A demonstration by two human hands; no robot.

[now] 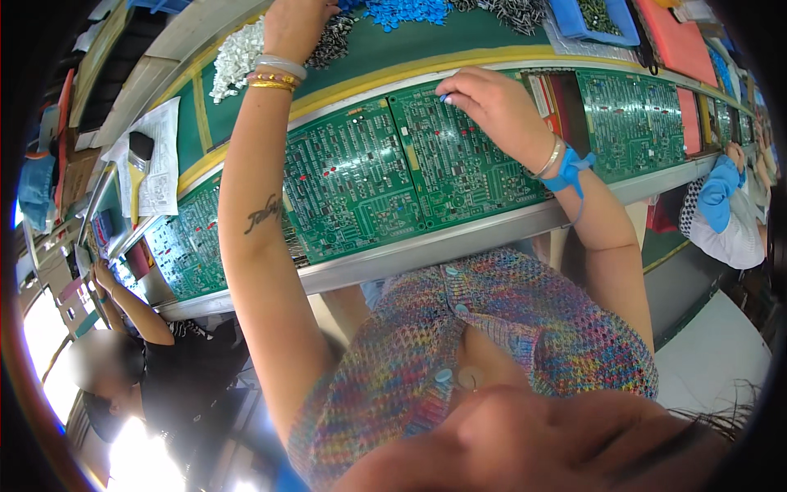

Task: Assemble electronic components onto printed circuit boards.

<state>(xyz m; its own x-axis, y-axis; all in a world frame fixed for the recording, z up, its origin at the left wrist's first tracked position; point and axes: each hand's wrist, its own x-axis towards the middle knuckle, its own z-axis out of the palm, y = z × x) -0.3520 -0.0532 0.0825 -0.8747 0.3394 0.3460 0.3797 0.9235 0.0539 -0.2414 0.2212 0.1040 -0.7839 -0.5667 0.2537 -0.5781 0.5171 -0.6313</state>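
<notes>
My right hand (492, 107) is over the far edge of a green circuit board (459, 176). Its thumb and fingertips pinch a small blue component (445, 98), just above the board. My left hand (297, 31) reaches to the far side among piles of loose parts, and the upper edge of the picture cuts off most of its fingers. White components (238, 61) lie beside its wrist, and dark ones (332, 43) on the other side. Another green board (348, 184) adjoins on the left, carrying small red and black parts.
Blue components (406, 12) are heaped at the back, left of a blue bin (602, 20). A metal rail (492, 221) runs along the near side of the boards. Further left lie a paper sheet (164, 180) and a yellow-handled brush (138, 168). Co-workers sit at both sides.
</notes>
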